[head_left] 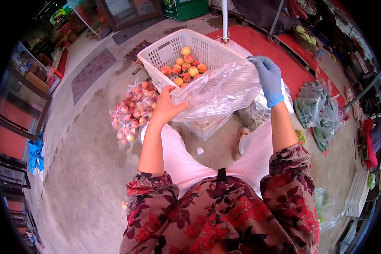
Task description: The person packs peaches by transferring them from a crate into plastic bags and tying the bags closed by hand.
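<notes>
A clear plastic bag (222,91) is stretched between my hands, over the near side of a white crate (156,48). In the crate lie several peaches (193,71). My right hand (268,76), in a blue glove, pinches the bag's upper right corner. At the bag's left end is my bare left hand (167,108), its thumb and fingers apart, with no firm hold on the plastic. The bag looks flat and empty, and it hides part of the crate's near wall.
Bagged peaches (135,108) lie on the floor left of the crate. Bags of green vegetables (319,110) rest to the right, by a red mat (252,40). A white pole (225,21) stands behind the crate. Another pale crate (209,127) is below the bag.
</notes>
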`<state>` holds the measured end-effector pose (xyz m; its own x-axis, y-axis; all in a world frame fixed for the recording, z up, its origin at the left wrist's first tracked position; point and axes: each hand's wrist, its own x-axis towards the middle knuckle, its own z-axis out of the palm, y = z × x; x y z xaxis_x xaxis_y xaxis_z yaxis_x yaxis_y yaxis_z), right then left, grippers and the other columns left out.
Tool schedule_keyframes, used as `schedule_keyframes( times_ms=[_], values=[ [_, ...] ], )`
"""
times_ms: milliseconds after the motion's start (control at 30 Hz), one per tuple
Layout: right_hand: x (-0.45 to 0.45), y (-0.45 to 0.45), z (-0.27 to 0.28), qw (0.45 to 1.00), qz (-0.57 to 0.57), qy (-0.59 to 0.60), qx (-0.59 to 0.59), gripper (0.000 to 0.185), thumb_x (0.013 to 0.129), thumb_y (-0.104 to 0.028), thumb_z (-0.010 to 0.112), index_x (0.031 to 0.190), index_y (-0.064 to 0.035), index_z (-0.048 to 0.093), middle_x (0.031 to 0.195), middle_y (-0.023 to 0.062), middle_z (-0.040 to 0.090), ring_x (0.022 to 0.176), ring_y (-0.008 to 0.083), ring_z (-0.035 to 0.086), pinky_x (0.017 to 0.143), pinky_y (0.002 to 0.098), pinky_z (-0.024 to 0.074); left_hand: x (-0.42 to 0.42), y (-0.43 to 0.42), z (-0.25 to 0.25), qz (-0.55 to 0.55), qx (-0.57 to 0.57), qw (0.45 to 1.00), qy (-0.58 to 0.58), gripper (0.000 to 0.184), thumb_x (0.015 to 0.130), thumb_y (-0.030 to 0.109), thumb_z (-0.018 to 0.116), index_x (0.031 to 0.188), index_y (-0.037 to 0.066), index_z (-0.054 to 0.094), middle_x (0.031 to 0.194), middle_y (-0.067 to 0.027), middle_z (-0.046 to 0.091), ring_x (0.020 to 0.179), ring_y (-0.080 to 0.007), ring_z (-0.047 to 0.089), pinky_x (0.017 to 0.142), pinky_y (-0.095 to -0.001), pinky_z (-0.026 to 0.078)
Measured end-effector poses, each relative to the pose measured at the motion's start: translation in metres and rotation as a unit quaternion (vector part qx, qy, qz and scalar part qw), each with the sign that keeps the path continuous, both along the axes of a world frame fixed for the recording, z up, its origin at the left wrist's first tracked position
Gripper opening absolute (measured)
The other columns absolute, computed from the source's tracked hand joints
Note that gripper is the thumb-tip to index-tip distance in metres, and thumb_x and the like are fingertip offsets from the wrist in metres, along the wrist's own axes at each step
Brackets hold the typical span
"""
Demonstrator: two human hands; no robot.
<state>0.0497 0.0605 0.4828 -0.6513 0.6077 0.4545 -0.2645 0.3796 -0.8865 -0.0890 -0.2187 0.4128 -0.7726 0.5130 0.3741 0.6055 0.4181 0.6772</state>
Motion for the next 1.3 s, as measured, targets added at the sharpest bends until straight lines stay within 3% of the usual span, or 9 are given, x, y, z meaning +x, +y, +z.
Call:
schedule_keyframes(
  times_ms=[100,200,433,567,667,867,1033,1167,1300],
  values=[
    [-0.018,-0.027,0.026,0.998,0.054,0.006,0.04,0.017,0.083,-0.015,0.058,0.09,-0.0016,0.065,0.08,0.0014,0.062,0.072,0.0063,0.052,0.067,0.0215,0.043,0.037,0.024,0.055,-0.089,0.067,0.991,0.069,0.085,0.058,0.033,0.076,0.126,0.005,0.033,0.128,-0.0189,0.033,0.116,-0.0374,0.035,0.082,-0.0419,0.042],
    [-0.037,-0.05,0.038,0.984,0.123,0.022,0.131,0.019,0.08,-0.016,0.061,0.095,-0.0036,0.064,0.075,0.0047,0.062,0.07,0.0112,0.056,0.065,0.0247,0.0454,0.047,0.054,0.072,-0.019,0.006,0.971,0.24,0.061,0.066,0.021,0.069,0.118,0.004,0.043,0.118,-0.0192,0.044,0.106,-0.0367,0.045,0.081,-0.0413,0.043],
    [-0.058,-0.009,0.064,0.72,-0.196,-0.269,0.609,0.021,0.078,-0.014,0.057,0.097,-0.0057,0.058,0.092,0.0117,0.061,0.083,0.0281,0.06,0.07,0.0352,0.0489,-0.111,0.025,0.032,0.154,0.323,0.933,-0.026,0.02,0.074,0.002,0.049,0.093,0.001,0.053,0.083,-0.0188,0.06,0.079,-0.0379,0.058,0.071,-0.0415,0.044],
    [-0.099,0.058,0.06,0.732,-0.203,-0.37,0.536,0.023,0.078,-0.012,0.052,0.1,-0.0077,0.057,0.099,0.0123,0.06,0.089,0.0294,0.058,0.074,0.039,0.0481,-0.113,0.027,0.042,0.172,0.208,0.963,-0.016,0.019,0.075,0.006,0.053,0.092,-0.001,0.049,0.083,-0.0217,0.059,0.08,-0.0396,0.058,0.07,-0.043,0.045],
    [-0.148,0.076,0.046,0.765,-0.189,-0.243,0.565,0.028,0.079,-0.007,0.049,0.106,-0.0098,0.056,0.1,0.0129,0.06,0.089,0.0301,0.059,0.074,0.0404,0.0486,-0.086,0.057,0.031,0.116,0.052,0.992,0.004,0.023,0.075,0.008,0.056,0.095,0.0,0.048,0.084,-0.0221,0.059,0.079,-0.0396,0.058,0.07,-0.0424,0.046],
    [-0.221,0.072,-0.02,0.583,-0.028,-0.489,0.648,0.032,0.076,-0.003,0.047,0.103,-0.0114,0.061,0.093,0.0143,0.061,0.086,0.0288,0.061,0.067,0.0389,0.0492,-0.086,0.102,-0.027,-0.022,-0.239,0.97,0.036,0.019,0.075,0.014,0.053,0.089,0.003,0.06,0.091,-0.0185,0.06,0.078,-0.0316,0.061,0.073,-0.0427,0.045],
    [-0.238,0.075,-0.087,0.439,0.245,-0.66,0.559,0.038,0.071,-0.029,0.062,0.102,-0.0071,0.063,0.102,0.0149,0.061,0.091,0.028,0.06,0.078,0.0368,0.0469,-0.088,0.104,-0.057,-0.091,-0.322,0.928,0.161,0.021,0.074,0.022,0.056,0.075,0.003,0.065,0.077,-0.015,0.063,0.077,-0.0311,0.06,0.071,-0.0401,0.047],
    [-0.277,0.091,-0.106,0.576,0.379,-0.629,0.359,0.058,0.07,-0.048,0.063,0.111,-0.0067,0.058,0.105,0.0142,0.06,0.096,0.025,0.057,0.083,0.0331,0.0441,-0.103,0.115,-0.036,-0.161,-0.426,0.889,-0.041,0.017,0.074,0.014,0.053,0.079,0.004,0.065,0.082,-0.0133,0.064,0.079,-0.0279,0.063,0.07,-0.0385,0.048],
    [-0.333,0.097,-0.145,0.746,0.238,-0.567,0.255,0.062,0.073,-0.056,0.055,0.105,-0.0041,0.059,0.108,0.014,0.058,0.096,0.0236,0.056,0.084,0.0293,0.0417,-0.114,0.121,-0.048,-0.155,-0.383,0.909,-0.062,0.015,0.074,0.015,0.054,0.078,0.003,0.063,0.076,-0.0146,0.063,0.077,-0.0293,0.063,0.067,-0.0401,0.048]
  ],
)
